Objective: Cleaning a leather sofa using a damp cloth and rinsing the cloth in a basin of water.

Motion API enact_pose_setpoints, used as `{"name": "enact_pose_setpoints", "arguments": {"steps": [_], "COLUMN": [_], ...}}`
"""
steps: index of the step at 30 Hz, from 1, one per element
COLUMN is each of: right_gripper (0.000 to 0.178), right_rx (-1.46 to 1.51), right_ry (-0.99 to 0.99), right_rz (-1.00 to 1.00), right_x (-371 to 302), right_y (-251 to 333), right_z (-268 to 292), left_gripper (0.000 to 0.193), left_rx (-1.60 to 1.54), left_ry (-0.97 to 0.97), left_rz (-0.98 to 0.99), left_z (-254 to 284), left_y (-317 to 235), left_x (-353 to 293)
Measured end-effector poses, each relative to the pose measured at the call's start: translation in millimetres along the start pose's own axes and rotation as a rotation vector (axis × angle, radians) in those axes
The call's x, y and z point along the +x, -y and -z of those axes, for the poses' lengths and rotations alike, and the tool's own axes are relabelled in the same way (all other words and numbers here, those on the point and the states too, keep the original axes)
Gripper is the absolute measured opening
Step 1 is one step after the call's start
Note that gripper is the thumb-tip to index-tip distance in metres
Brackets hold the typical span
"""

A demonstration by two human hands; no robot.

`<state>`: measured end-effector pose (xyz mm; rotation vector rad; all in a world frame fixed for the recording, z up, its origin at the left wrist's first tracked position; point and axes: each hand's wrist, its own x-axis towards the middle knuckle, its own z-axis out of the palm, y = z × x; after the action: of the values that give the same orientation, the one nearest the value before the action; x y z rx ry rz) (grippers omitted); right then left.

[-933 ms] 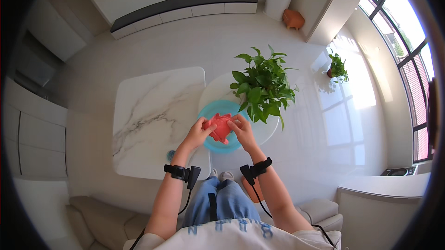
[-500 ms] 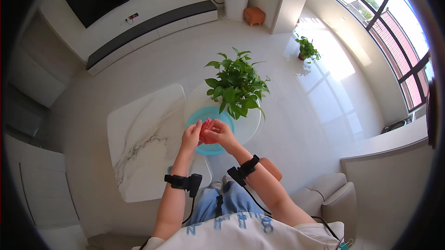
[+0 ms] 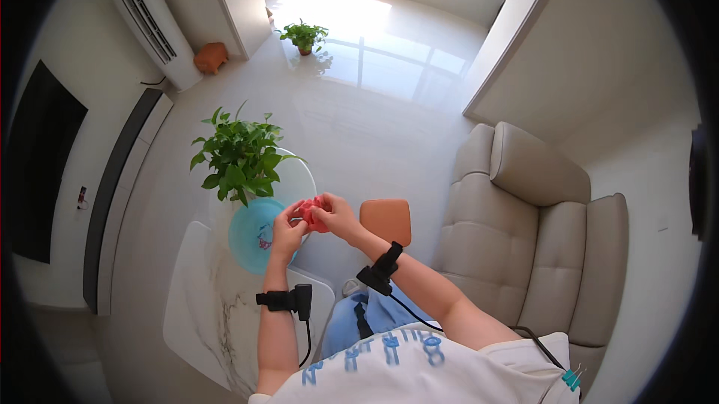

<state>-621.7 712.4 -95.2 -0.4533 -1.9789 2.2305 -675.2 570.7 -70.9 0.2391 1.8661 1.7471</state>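
Observation:
A small crumpled red cloth (image 3: 314,214) is bunched between my two hands, past the right edge of a light-blue round basin (image 3: 241,237). My left hand (image 3: 287,229) grips its left side with bent fingers. From the other side, my right hand (image 3: 336,217) pinches it, thumb on top. Inside the basin there is a small patch of pink and dark colours, too unclear to name. The basin rests on the round white table (image 3: 298,172), beside a leafy green plant (image 3: 238,153) whose pot is hidden by leaves.
A marble-topped table (image 3: 198,307) adjoins the round one on the near left. To my right are an orange-brown stool (image 3: 386,222) and a beige sofa (image 3: 494,254). Farther off stand a small potted plant (image 3: 303,35) and a low TV cabinet (image 3: 123,194).
My view has turned right, bringing the sofa and stool into sight. My hands, still holding the red cloth, have moved from above the basin to its right side.

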Motion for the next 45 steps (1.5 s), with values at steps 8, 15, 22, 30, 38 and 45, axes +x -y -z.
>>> {"name": "enact_pose_setpoints", "arguments": {"steps": [8, 15, 22, 30, 38, 45], "right_gripper": [0.019, 0.027, 0.058, 0.066, 0.047, 0.045], "right_rx": [0.178, 0.999, 0.879, 0.502, 1.262, 1.486], "right_ry": [-0.497, -0.325, 0.031, -0.363, -0.733, -0.782], "right_rz": [-0.1, -0.098, -0.101, 0.167, 0.379, 0.645], "right_x": [-98, -194, -249, -330, -418, -446], "right_y": [78, 27, -6, -10, -13, -64], "right_z": [178, 318, 375, 477, 493, 484], "left_gripper": [0.037, 0.026, 0.025, 0.038, 0.036, 0.032], "left_rx": [0.244, 0.251, 0.466, 0.617, 0.541, 0.54], "left_ry": [0.207, 0.495, 0.779, 1.002, 1.178, 1.57], "left_rz": [-0.052, -0.179, -0.392, -0.319, -0.455, -0.491], "left_z": [-98, -290, -453, -597, -696, -792], "left_y": [21, -22, -2, 41, 82, 66], "left_x": [65, 60, 48, 18, -8, -87]}}
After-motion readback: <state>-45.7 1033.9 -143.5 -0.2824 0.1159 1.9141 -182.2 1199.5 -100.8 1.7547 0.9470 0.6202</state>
